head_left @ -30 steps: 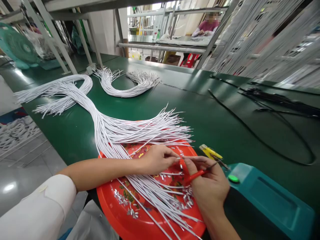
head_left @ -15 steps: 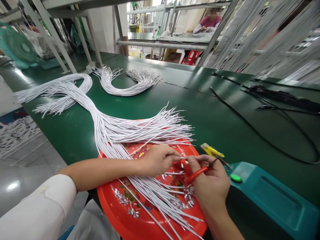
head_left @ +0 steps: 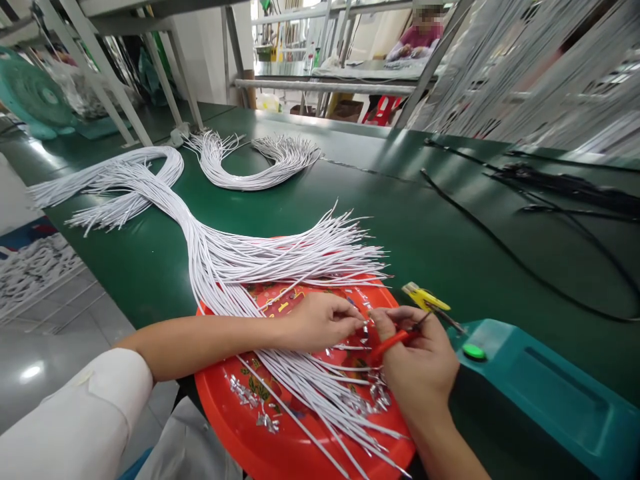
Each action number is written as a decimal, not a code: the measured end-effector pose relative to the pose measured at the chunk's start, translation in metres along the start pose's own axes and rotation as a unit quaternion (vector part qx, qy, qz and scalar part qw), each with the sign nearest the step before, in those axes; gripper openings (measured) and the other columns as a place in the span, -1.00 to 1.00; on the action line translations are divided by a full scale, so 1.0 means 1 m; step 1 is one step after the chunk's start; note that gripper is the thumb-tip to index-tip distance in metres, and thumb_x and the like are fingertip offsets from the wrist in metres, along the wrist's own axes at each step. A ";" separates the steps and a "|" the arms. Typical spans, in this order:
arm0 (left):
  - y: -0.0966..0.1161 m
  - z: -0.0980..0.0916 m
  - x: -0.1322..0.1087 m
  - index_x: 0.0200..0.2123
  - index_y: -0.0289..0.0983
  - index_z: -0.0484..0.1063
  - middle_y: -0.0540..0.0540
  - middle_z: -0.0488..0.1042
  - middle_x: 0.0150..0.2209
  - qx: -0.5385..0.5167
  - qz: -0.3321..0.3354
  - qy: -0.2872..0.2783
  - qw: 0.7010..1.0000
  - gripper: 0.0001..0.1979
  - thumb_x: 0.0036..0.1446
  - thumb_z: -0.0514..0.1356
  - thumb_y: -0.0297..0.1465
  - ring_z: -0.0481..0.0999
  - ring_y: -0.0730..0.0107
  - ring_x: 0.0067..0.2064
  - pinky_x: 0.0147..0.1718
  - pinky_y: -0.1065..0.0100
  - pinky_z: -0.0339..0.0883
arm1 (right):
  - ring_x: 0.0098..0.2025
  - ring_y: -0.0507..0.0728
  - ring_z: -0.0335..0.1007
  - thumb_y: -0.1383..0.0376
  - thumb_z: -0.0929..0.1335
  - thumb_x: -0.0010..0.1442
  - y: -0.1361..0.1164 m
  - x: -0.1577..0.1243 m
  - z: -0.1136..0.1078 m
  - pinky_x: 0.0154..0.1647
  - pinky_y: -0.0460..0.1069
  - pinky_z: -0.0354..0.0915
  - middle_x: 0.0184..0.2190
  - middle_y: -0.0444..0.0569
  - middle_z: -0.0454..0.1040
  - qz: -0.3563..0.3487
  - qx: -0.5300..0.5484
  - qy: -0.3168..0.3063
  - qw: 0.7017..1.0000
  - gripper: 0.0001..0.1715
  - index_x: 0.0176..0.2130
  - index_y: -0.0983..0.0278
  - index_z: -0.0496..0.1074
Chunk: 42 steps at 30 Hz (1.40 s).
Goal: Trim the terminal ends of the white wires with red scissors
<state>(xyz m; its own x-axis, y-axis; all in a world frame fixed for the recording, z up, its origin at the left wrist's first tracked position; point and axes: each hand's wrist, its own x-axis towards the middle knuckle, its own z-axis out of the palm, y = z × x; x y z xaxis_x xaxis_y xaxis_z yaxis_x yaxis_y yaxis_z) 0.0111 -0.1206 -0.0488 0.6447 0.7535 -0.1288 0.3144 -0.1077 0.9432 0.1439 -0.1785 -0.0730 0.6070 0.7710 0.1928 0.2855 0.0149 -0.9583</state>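
My left hand (head_left: pixel 323 322) is over the white cables (head_left: pixel 300 380), its thumb and forefinger pinched around what looks like the end of one white cable. My right hand (head_left: pixel 417 353) is closed around red-handled scissors (head_left: pixel 393 345), their dark tip poking out past the fingers at upper right. Its thumb and forefinger come close to the left fingertips. Beneath both hands is a round red tray (head_left: pixel 225 427) with a printed pattern. Curled bits of silver foil (head_left: pixel 267 421) are scattered in it. A second fan of cable ends (head_left: pixel 320 257) rests across the tray's far rim.
A teal box (head_left: pixel 545 393) with a green button stands at right, a yellow-handled tool (head_left: pixel 425 298) beside it. More bundled white cables (head_left: pixel 260 177) and black cables (head_left: pixel 565 190) lie on the green table (head_left: pixel 380 200). A teal fan (head_left: pixel 30 93) is at left. A person (head_left: pixel 420 40) sits beyond the frame.
My fingertips have parted slightly, where they met at the cable end before. The scissors and right hand have shifted a little; the cables in the tray look the same.
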 end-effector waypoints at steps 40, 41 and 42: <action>0.002 -0.001 0.000 -0.43 -0.39 0.46 0.02 0.41 -0.58 -0.140 -0.050 0.027 0.989 -0.85 0.08 0.13 -0.44 0.33 0.58 -0.51 -0.43 0.48 0.25 | -0.74 0.01 0.03 0.12 0.24 0.00 0.000 -0.003 0.000 -0.70 -0.07 -0.02 -0.75 -0.24 0.15 -0.028 -0.208 -0.254 0.944 -0.79 -0.43 0.21 0.31; 0.001 -0.001 0.000 -0.43 -0.39 0.46 0.02 0.41 -0.58 -0.132 -0.047 0.028 0.990 -0.85 0.08 0.13 -0.44 0.35 0.57 -0.50 -0.41 0.47 0.26 | -0.74 0.01 0.03 0.12 0.25 0.00 0.000 -0.003 0.000 -0.70 -0.07 -0.02 -0.75 -0.24 0.15 -0.028 -0.207 -0.255 0.944 -0.79 -0.42 0.21 0.31; 0.000 -0.001 0.000 -0.43 -0.39 0.47 0.01 0.42 -0.57 -0.124 -0.044 0.030 0.991 -0.84 0.08 0.13 -0.44 0.36 0.56 -0.49 -0.39 0.47 0.26 | -0.74 0.01 0.04 0.12 0.25 0.00 0.000 -0.002 0.000 -0.70 -0.07 -0.02 -0.75 -0.24 0.15 -0.028 -0.206 -0.258 0.944 -0.78 -0.42 0.21 0.32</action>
<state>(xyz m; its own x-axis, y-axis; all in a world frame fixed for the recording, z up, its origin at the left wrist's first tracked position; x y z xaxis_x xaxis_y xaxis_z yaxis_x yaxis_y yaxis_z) 0.0109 -0.1199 -0.0490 0.5780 0.7904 -0.2027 0.1824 0.1170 0.9762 0.1427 -0.1804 -0.0738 0.1716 0.9851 0.0108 0.6351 -0.1022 -0.7657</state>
